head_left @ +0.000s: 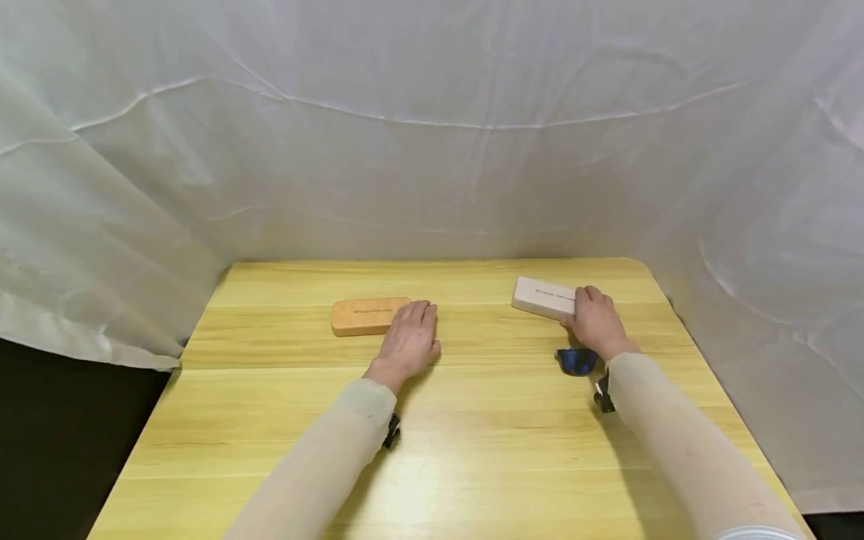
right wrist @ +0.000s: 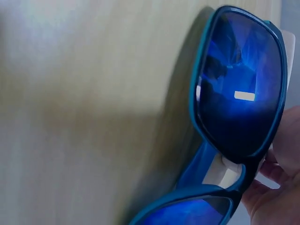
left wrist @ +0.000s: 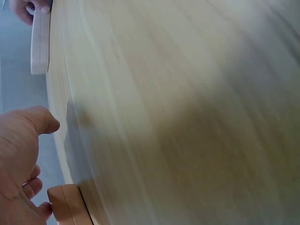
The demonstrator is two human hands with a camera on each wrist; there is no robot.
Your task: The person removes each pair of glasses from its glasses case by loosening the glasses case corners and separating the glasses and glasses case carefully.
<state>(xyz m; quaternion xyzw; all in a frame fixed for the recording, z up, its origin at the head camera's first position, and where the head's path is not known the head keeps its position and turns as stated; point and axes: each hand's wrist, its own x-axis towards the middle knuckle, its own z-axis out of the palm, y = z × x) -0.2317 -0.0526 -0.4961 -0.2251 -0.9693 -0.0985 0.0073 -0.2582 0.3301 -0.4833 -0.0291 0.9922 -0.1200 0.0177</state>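
backdrop [head_left: 432,187]: pale, creased cloth behind and beside the table [head_left: 472,420]
table: light wood, long grain, rounded corner
sunglasses [head_left: 576,363]: glossy blue lenses, dark frame edged in teal; on the table near the right wrist, hiding part of the right hand [head_left: 598,322] in the right wrist view
orange case [head_left: 361,316]: long, round-cornered, lettered; left of the sunglasses
left hand [head_left: 409,341]: fingers touching the orange case's right end, thumb apart
white case [head_left: 542,298]: smooth, narrow, lettered
right hand: thumb and fingers clamped on the white case's right end
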